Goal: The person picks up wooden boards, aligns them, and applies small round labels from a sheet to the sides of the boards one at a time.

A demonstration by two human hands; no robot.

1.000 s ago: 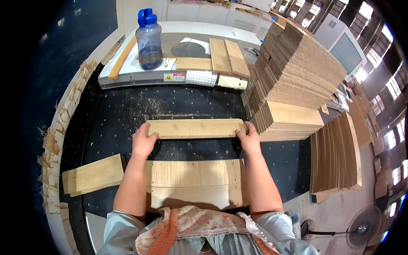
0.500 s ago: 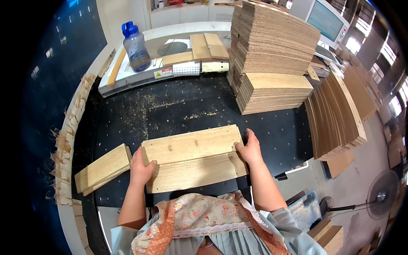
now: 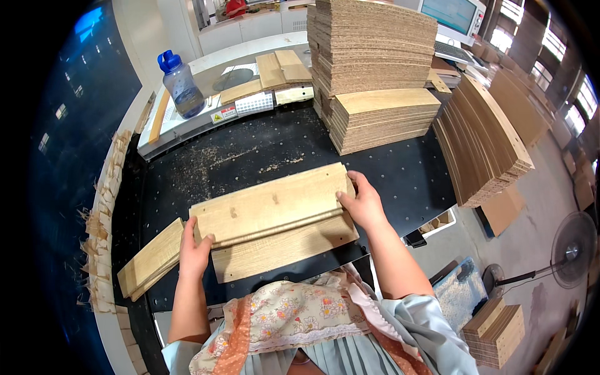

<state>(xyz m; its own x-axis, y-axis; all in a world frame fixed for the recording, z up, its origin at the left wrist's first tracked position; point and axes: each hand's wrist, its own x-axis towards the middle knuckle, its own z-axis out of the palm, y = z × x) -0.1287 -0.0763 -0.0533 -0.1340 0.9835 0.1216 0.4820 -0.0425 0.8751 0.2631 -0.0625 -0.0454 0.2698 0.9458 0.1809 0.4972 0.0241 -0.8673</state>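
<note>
A light wooden board [image 3: 269, 203] lies across the black work table [image 3: 250, 156], held at both ends. My left hand [image 3: 195, 250] grips its left end and my right hand [image 3: 361, 201] grips its right end. It rests tilted on top of a second, similar board [image 3: 284, 247] at the table's near edge. A shorter stack of wooden pieces [image 3: 150, 259] lies to the left of my left hand.
Tall stacks of wooden panels [image 3: 375, 69] stand at the back right, with more leaning panels [image 3: 484, 140] to the right. A blue water bottle [image 3: 181, 78] stands on a white machine top [image 3: 187, 119] at the back. Sawdust covers the table's middle. A floor fan [image 3: 572, 250] sits far right.
Both hands have brought the board from the table's middle toward me and set it over the near board. My view has turned to the right.
</note>
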